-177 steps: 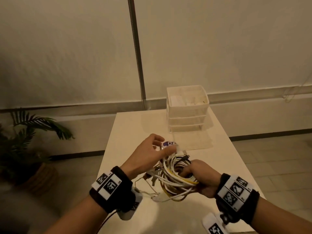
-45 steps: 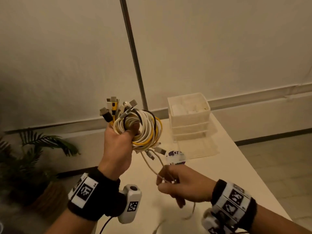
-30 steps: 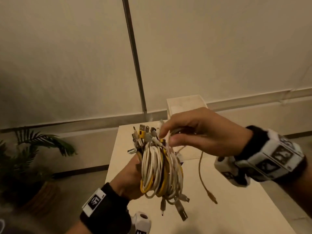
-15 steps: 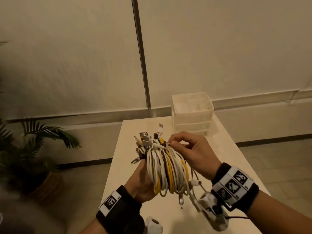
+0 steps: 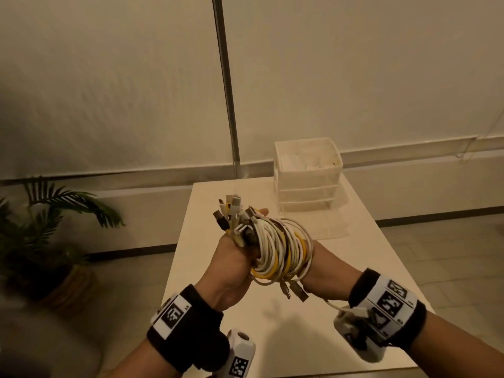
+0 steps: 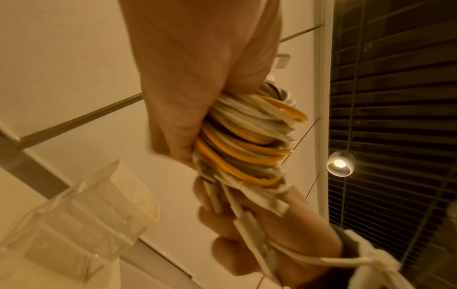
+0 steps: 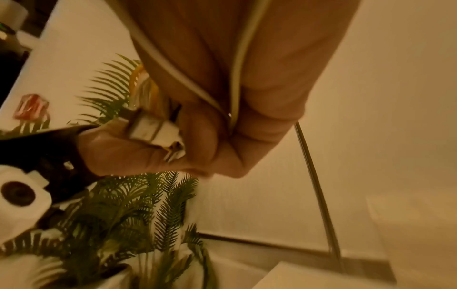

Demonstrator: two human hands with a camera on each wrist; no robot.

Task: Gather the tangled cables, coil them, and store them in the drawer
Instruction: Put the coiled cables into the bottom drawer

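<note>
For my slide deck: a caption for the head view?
Both hands grip a coiled cable bundle above the table.

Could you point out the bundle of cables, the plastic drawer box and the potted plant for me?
Coiled bundle of white and yellow cables [image 5: 278, 249]: head view, on the wound loops.
Translucent white plastic drawer unit [image 5: 308, 190]: head view, on a drawer front.
Green potted palm plant [image 5: 68, 200]: head view, on a frond.
</note>
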